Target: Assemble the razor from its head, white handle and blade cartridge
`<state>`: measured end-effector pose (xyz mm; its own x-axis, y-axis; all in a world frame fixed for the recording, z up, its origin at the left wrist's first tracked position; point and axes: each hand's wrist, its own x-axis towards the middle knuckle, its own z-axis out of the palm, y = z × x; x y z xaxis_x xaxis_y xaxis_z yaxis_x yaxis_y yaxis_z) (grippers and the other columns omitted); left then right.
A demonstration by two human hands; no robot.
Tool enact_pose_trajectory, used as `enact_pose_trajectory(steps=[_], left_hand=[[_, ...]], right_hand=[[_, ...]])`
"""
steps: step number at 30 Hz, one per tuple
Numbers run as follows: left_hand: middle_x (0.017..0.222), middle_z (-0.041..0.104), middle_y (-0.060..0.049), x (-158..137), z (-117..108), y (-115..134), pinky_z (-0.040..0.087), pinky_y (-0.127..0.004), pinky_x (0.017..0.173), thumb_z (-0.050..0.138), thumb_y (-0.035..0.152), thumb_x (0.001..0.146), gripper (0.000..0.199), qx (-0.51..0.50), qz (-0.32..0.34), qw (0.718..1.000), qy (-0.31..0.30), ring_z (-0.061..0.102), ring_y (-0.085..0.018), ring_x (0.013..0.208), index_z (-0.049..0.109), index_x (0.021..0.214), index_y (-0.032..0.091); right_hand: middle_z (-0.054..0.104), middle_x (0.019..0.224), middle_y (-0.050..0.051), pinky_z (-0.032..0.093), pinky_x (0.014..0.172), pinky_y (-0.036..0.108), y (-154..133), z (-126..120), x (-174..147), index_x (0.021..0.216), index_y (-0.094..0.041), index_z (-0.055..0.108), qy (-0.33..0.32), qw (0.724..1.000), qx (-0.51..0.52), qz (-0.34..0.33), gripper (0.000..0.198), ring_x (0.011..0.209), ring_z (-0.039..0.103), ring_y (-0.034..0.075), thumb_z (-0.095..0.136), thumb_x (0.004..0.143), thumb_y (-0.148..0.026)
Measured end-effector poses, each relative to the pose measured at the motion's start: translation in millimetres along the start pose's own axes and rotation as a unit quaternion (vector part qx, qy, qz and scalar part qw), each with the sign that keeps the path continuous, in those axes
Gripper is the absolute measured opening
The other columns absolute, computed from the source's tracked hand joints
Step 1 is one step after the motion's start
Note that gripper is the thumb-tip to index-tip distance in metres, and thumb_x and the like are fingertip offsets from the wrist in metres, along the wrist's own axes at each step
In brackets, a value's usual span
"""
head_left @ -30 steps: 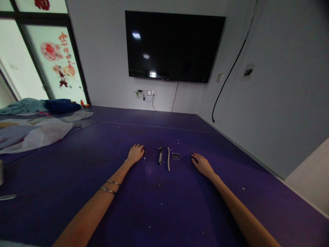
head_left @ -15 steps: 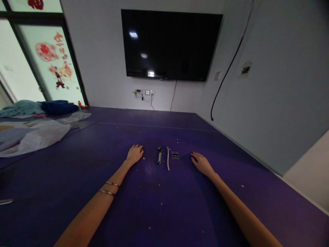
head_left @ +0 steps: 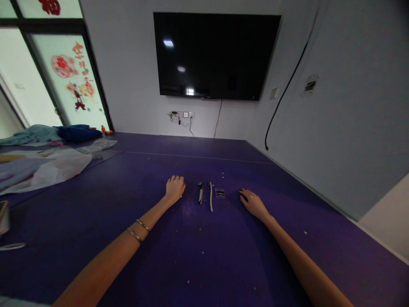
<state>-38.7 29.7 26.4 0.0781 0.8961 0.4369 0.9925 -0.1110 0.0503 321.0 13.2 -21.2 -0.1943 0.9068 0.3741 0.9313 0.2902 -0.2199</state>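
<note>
My left hand (head_left: 175, 189) rests palm down on the purple tabletop (head_left: 191, 264), fingers bent with small gaps between them, and nothing shows in it. Two metal bangles (head_left: 138, 230) circle that forearm. Just right of this hand lies a razor (head_left: 200, 194) with a dark head and a grey and black handle. Beside it is a slim, pale, slightly curved stick (head_left: 211, 198), like a toothbrush. A small clear flat packet (head_left: 220, 193) with something dark inside comes after that. To the packet's right, apart from it, my right hand (head_left: 254, 204) lies with fingers loosely stretched, holding nothing.
A translucent plastic sheet (head_left: 64, 168) and folded cloths (head_left: 78, 133) lie at the back left. A pale object (head_left: 4, 218) stands at the left edge. Behind the table, a television (head_left: 217, 55) hangs on the wall, and a black cable (head_left: 281, 94) dangles at the right.
My left hand has shifted slightly and its fingers are more bent than before. The view has turned a little left. The small objects and my right hand stay in place.
</note>
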Motion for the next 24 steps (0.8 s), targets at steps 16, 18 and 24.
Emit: enact_pose_trajectory(steps=[16, 18, 24], left_hand=[[0.090, 0.067, -0.013, 21, 4, 68, 0.046, -0.035, 0.070, 0.066, 0.050, 0.062, 0.036, -0.168, -0.100, 0.960, -0.200, 0.062, -0.030, 0.090, 0.064, 0.078, 0.018], [0.089, 0.067, -0.014, 22, 7, 70, 0.045, -0.036, 0.072, 0.067, 0.046, 0.062, 0.033, -0.168, -0.099, 0.962, -0.189, 0.061, -0.031, 0.092, 0.064, 0.077, 0.017], [0.089, 0.067, -0.016, 23, 8, 72, 0.047, -0.036, 0.070, 0.072, 0.039, 0.058, 0.029, -0.184, -0.101, 0.961, -0.180, 0.062, -0.033, 0.090, 0.063, 0.074, 0.016]], right_hand=[[0.051, 0.128, 0.013, 0.034, 0.100, 0.039, -7, -6, -2, 0.117, -0.013, 0.057, -0.014, 1.000, -0.013, 0.009, 0.042, 0.120, 0.044, 0.023, 0.035, 0.087, -0.031], [0.051, 0.128, 0.012, 0.034, 0.100, 0.039, -8, -8, -2, 0.117, -0.014, 0.057, -0.014, 1.000, -0.009, 0.011, 0.041, 0.120, 0.044, 0.023, 0.035, 0.087, -0.031], [0.051, 0.128, 0.011, 0.034, 0.100, 0.040, -10, -9, -4, 0.116, -0.017, 0.058, -0.008, 1.000, 0.000, 0.014, 0.039, 0.120, 0.044, 0.023, 0.036, 0.086, -0.029]])
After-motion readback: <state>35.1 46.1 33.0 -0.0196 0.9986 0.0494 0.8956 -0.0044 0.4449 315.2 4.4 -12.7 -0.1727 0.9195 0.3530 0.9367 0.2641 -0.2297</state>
